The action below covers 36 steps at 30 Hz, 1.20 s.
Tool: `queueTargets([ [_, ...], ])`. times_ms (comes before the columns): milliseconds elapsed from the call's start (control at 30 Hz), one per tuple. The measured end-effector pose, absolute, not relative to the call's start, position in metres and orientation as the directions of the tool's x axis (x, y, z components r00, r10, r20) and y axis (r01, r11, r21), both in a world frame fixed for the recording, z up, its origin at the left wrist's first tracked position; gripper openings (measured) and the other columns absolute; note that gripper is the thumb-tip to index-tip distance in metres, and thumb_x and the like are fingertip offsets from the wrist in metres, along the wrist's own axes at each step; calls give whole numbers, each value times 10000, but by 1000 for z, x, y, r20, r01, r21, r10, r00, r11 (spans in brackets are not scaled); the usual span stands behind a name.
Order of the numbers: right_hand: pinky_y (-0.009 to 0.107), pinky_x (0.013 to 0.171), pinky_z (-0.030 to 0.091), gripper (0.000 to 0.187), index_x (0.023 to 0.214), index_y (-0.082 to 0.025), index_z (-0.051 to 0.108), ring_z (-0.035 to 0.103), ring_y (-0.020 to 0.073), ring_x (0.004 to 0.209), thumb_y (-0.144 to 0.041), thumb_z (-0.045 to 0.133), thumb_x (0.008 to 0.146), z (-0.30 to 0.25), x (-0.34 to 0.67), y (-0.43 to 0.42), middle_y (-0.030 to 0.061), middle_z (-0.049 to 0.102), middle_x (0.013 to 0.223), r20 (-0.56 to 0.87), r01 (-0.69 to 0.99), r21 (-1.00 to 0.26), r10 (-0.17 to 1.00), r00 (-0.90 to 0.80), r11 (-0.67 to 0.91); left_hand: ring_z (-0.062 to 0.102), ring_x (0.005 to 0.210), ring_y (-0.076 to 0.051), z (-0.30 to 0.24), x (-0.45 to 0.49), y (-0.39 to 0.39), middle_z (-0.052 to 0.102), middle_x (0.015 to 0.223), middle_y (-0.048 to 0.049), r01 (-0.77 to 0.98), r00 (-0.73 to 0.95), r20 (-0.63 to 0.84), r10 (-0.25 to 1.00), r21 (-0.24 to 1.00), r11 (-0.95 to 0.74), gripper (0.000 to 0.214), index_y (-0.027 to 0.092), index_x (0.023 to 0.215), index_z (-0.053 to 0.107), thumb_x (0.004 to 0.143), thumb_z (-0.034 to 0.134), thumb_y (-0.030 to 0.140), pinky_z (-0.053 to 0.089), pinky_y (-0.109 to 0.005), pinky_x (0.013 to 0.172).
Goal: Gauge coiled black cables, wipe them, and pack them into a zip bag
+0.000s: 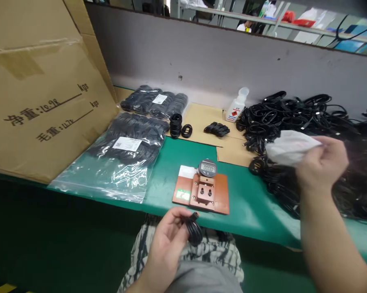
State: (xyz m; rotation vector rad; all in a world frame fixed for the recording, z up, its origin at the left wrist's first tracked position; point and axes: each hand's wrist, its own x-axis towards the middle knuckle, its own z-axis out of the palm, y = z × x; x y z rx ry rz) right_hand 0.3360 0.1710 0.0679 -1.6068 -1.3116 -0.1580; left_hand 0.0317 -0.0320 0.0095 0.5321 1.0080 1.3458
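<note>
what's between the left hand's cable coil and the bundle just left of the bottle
In the head view, from the coil: the brown fixture with its digital gauge, then green tabletop and cardboard.

Central gauge [207,167], bagged cables [122,159] left, cable heap [273,118] right, bottle [236,109] behind.

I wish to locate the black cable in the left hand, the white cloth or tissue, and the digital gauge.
Black cable [195,234], head view: on its coiled loops.
White cloth or tissue [287,148], head view: on its middle.
Digital gauge [208,168], head view: on its display.
</note>
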Motion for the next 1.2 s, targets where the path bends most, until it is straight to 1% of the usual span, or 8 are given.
queueTargets([
  [100, 443, 799, 504, 199, 950, -248, 677, 676, 297, 903, -223, 509, 846, 53, 312, 116, 72, 702, 945, 627, 632, -734, 606, 490, 248, 603, 752, -128, 7, 36, -30, 688, 913, -25, -559, -13, -262, 965, 802, 210, 170, 233, 1001, 677, 901, 735, 357, 511, -201, 675],
  [167, 354, 622, 488, 148, 957, -251, 681, 647, 237, 703, -277, 578, 854, 42, 291, 78, 37, 689, 857, 544, 520, -810, 679, 494, 271, 617, 786, -125, 5, 39, -30, 690, 930, -15, -532, -8, -241, 970, 823, 200, 131, 244, 1006, 674, 922, 713, 336, 513, -185, 694],
  [267, 253, 467, 403, 218, 1056, -285, 673, 525, 147, 502, -358, 730, 858, 29, 262, 30, 1, 638, 720, 73, 16, -997, 951, 300, 71, 653, 843, -134, 7, 43, -33, 701, 947, -15, -469, 22, -217, 976, 860, 202, 106, 246, 1007, 675, 943, 686, 330, 531, -187, 748],
  [433, 225, 462, 439, 212, 905, -276, 688, 573, 142, 529, -401, 826, 803, 22, 226, -6, 15, 675, 722, -245, -262, -933, 969, -33, -245, 680, 817, -149, 13, 45, -39, 701, 938, -29, -370, 89, -188, 978, 905, 208, 73, 228, 984, 682, 940, 668, 284, 557, -206, 739],
  [667, 244, 681, 550, 254, 852, -233, 811, 692, 179, 784, -477, 744, 867, 23, 211, -10, 72, 765, 910, -280, -400, -843, 929, -243, -359, 697, 866, -161, 10, 43, -42, 713, 936, -15, -72, 4, -129, 992, 989, 129, 143, 239, 971, 691, 936, 583, 152, 548, -213, 790],
  [767, 180, 606, 505, 238, 1019, -299, 782, 645, 108, 661, -341, 851, 795, 17, 214, -9, 12, 756, 818, -351, -405, -795, 887, -300, -451, 703, 893, -184, 8, 38, -43, 712, 974, -34, 23, 13, -99, 995, 995, 99, 137, 232, 980, 678, 949, 563, 165, 553, -255, 811],
  [1000, 238, 613, 523, 270, 853, -180, 795, 637, 145, 657, -415, 872, 745, 20, 227, 6, 41, 736, 738, -467, -45, -831, 739, -485, -554, 718, 885, -195, 16, 21, -39, 743, 963, -69, 310, 278, 144, 950, 922, -230, 236, 219, 1061, 668, 927, 536, 77, 561, -271, 811],
  [1200, 253, 641, 473, 263, 926, -188, 726, 602, 167, 754, -425, 620, 969, 24, 233, 12, 41, 699, 869, -389, 356, -913, 699, -600, -202, 738, 912, -222, 20, 12, -31, 785, 991, -80, 440, 429, 65, 901, 856, -271, 291, 236, 1106, 720, 948, 515, 104, 560, -296, 826],
])
